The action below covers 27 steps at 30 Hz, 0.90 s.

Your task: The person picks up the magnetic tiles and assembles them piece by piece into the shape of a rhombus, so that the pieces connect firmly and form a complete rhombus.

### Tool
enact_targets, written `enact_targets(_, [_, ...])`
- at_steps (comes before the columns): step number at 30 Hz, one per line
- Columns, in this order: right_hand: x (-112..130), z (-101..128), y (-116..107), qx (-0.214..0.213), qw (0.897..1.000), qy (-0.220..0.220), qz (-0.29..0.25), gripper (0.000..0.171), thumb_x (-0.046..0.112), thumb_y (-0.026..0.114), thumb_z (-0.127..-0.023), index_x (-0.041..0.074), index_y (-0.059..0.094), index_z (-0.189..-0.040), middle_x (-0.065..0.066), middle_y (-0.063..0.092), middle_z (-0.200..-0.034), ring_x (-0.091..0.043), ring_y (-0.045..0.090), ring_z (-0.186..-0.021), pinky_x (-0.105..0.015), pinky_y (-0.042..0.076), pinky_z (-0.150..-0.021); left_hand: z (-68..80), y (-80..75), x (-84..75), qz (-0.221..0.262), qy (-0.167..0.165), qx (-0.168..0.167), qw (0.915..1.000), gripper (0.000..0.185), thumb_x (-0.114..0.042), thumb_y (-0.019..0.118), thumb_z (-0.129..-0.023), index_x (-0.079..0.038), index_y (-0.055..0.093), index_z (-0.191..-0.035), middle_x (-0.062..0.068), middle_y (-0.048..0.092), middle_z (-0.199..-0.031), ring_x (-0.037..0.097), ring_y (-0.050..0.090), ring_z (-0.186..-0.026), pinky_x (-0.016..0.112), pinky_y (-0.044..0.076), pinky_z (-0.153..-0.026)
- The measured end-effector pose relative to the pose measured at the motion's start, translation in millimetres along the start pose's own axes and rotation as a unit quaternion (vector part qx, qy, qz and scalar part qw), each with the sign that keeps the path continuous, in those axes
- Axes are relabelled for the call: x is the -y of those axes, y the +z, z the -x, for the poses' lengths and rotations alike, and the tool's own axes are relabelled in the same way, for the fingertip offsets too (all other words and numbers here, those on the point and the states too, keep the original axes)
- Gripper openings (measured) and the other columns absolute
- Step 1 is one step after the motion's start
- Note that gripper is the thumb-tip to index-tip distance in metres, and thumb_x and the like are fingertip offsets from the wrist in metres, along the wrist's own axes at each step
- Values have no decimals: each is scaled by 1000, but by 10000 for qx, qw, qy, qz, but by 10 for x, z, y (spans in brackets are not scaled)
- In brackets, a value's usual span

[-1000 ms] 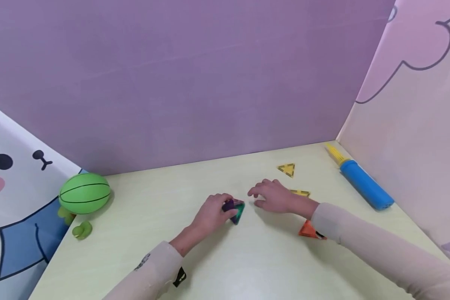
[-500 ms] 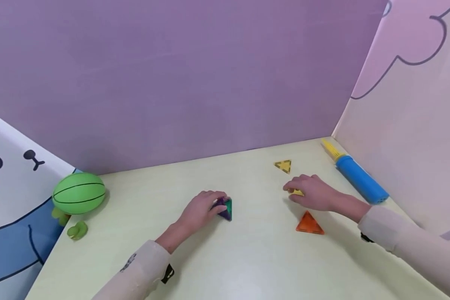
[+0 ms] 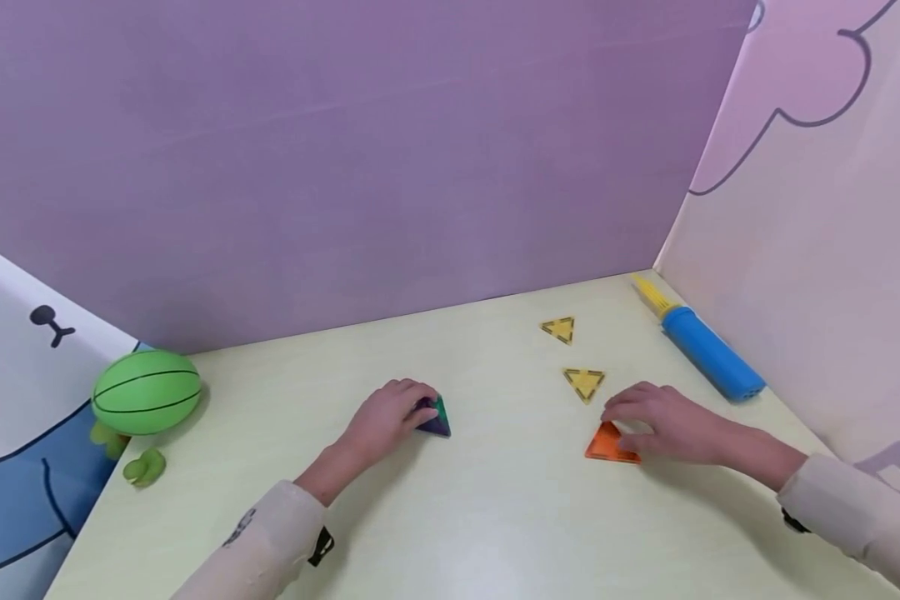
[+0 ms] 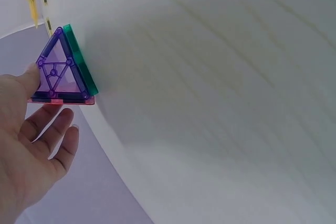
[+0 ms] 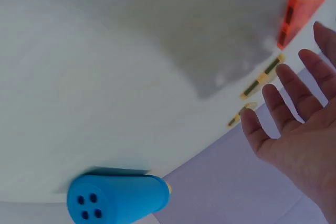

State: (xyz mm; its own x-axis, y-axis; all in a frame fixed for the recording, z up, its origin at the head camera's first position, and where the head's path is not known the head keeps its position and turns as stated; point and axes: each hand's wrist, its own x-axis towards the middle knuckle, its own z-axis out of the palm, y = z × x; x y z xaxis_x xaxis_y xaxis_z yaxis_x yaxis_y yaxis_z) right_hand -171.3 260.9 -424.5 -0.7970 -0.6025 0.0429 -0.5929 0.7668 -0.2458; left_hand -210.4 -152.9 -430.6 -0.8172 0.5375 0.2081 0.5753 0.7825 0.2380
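My left hand [image 3: 378,421] pinches a small pyramid of see-through triangular magnetic tiles at the middle of the table. In the left wrist view its purple tile [image 4: 53,72] faces the camera, a green tile [image 4: 83,64] forms one side, and a pink-red tile edge [image 4: 63,101] shows along another. The thumb lies against the purple tile. My right hand [image 3: 671,425] hovers at a flat orange triangular tile [image 3: 606,447], thumb and forefinger overlapping it in the head view. Its fingers are spread and loosely bent in the right wrist view, apart from the orange tile [image 5: 300,17].
Two yellow triangular tiles lie behind the orange one, a nearer one [image 3: 585,383] and a farther one [image 3: 560,329]. A blue hand pump [image 3: 708,350] with a yellow nozzle lies along the right wall. At the left are a green ball [image 3: 147,392] and a small green toy [image 3: 145,468].
My right hand has moved away from the pyramid to the right, passed over the nearer yellow tile, and come down to the orange tile. My left hand keeps holding the pyramid.
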Motion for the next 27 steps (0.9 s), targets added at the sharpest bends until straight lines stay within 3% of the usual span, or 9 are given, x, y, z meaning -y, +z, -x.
enact_targets(7, [-3,51,93,91,9998,-86,-179,43,39,69,-78,23,62,-117,6,58,-121,-19,47,-114,-41,41,-84,32,-42,34,-21,-38,168,9998,28,-35,57,-88,-20,60,-111,-7,63,-103,12,56,-93,31,48,-83])
enact_targets(15, [36,66,130,-179,9997,-7,163,43,46,69,-76,25,63,-113,10,59,-113,-15,46,-109,-37,40,-81,70,-62,26,-15,-77,320,9995,30,-37,57,-89,-20,60,-113,-5,63,-107,12,56,-96,32,47,-85])
enact_targets(19, [90,81,158,-514,9958,136,744,44,56,66,-73,25,66,-104,11,58,-101,-12,46,-99,-37,39,-78,81,-71,-22,-59,32,-81,9999,36,-39,54,-90,-22,55,-122,-2,60,-115,18,54,-105,38,46,-88])
enact_targets(21, [101,73,151,-663,9925,272,991,42,59,66,-72,25,67,-98,12,58,-94,-11,46,-93,-36,38,-74,58,-91,-123,-94,88,-501,9987,38,-37,53,-91,-22,52,-127,0,57,-119,21,52,-110,42,44,-90])
enact_targets(24, [83,-24,100,-753,9902,633,994,36,53,67,-75,23,68,-95,9,59,-90,-13,49,-87,-36,41,-71,-35,-173,-420,-60,182,-980,9950,37,-32,52,-92,-19,52,-126,1,59,-118,23,53,-110,43,44,-89])
enact_targets(27, [11,-207,20,-617,9920,895,642,31,40,65,-81,17,68,-103,1,63,-97,-18,54,-90,-39,47,-73,-189,-201,-852,16,317,-646,9974,29,-31,50,-93,-18,59,-118,-3,64,-110,16,59,-101,37,47,-88])
